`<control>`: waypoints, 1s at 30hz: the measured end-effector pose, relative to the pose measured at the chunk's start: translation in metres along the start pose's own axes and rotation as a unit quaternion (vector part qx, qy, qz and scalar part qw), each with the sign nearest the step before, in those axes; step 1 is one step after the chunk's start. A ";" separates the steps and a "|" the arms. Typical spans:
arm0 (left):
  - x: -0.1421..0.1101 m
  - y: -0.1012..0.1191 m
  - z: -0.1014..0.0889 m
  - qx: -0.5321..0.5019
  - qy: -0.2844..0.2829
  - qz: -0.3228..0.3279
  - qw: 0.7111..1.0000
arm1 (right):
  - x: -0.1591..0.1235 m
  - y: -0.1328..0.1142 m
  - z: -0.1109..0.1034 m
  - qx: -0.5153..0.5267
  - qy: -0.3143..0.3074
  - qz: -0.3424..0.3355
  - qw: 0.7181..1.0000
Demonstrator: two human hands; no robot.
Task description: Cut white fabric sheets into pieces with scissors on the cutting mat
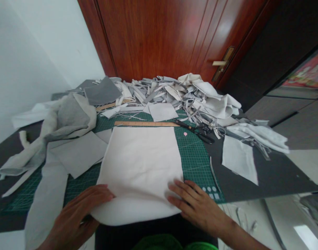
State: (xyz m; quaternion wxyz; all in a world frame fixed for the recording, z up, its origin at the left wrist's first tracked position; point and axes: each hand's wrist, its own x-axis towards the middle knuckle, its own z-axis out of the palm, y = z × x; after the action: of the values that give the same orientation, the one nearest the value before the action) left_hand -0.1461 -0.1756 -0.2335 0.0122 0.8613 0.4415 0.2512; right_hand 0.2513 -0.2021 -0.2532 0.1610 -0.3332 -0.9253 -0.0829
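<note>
Both spread hands, my left hand [74, 220] and right hand [196, 206], press a white cloth [139, 166]; uneven pressure could slide it across the green cutting mat [194, 163], skewing its edges.

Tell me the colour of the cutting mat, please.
The cutting mat is green with a pale grid, best in the head view.

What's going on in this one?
A person has both bare hands on the near edge of a large white fabric panel lying on a green cutting mat. The left hand is at its near left, the right hand at its near right. A wooden ruler and black-handled scissors lie just beyond the panel, with a heap of pale fabric offcuts in front of a wooden door.
</note>
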 end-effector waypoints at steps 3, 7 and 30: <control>0.023 0.015 -0.003 -0.039 0.033 -0.083 0.995 | 0.004 -0.014 0.006 -0.023 0.033 0.065 0.997; 0.053 0.036 -0.006 -0.156 -0.029 -0.152 0.976 | 0.017 -0.033 0.010 0.034 0.086 0.110 0.990; 0.044 -0.005 0.003 0.053 -0.104 0.214 0.970 | 0.037 -0.011 -0.010 0.143 -0.028 0.024 0.989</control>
State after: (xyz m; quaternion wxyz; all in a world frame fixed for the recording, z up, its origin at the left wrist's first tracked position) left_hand -0.1273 -0.1380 -0.2184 -0.0421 0.9567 0.2556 0.1328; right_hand 0.2199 -0.1917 -0.2315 0.1832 -0.3308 -0.9236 0.0628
